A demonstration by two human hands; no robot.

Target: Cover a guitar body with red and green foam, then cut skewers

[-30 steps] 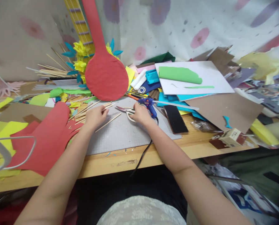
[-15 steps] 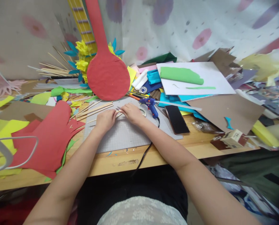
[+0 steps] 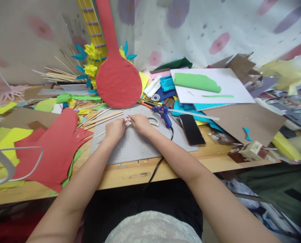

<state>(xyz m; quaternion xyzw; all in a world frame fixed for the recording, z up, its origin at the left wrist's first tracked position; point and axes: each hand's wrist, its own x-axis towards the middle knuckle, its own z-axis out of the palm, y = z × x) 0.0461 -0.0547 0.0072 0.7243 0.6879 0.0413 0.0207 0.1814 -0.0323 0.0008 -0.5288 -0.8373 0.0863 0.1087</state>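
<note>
Over the grey cutting mat (image 3: pixel 140 148), my left hand (image 3: pixel 115 130) is closed around a thin wooden stick (image 3: pixel 100 134), whose end pokes out to the left. My right hand (image 3: pixel 140 124) meets it with bent fingers, pinching the stick at its other part; the fingertips of both hands nearly touch. Fingers hide most of the stick. Beside my right hand, the pale handle of a pair of scissors (image 3: pixel 154 120) shows on the mat; its blades are mostly covered. A bunch of wooden sticks (image 3: pixel 103 119) lies just beyond my left hand.
A blue glue gun (image 3: pixel 163 114) with a black cord and a phone (image 3: pixel 191 129) lie to the right. A red paper-covered banjo-like shape (image 3: pixel 118 82) stands behind. Red paper (image 3: pixel 46 148) lies left; green paper (image 3: pixel 197 82) rests on white board (image 3: pixel 241 92) at back right.
The view has shifted slightly. More of the scissors' handle and of the stick left of my left hand now shows. Both hands keep their hold in nearly the same place.
</note>
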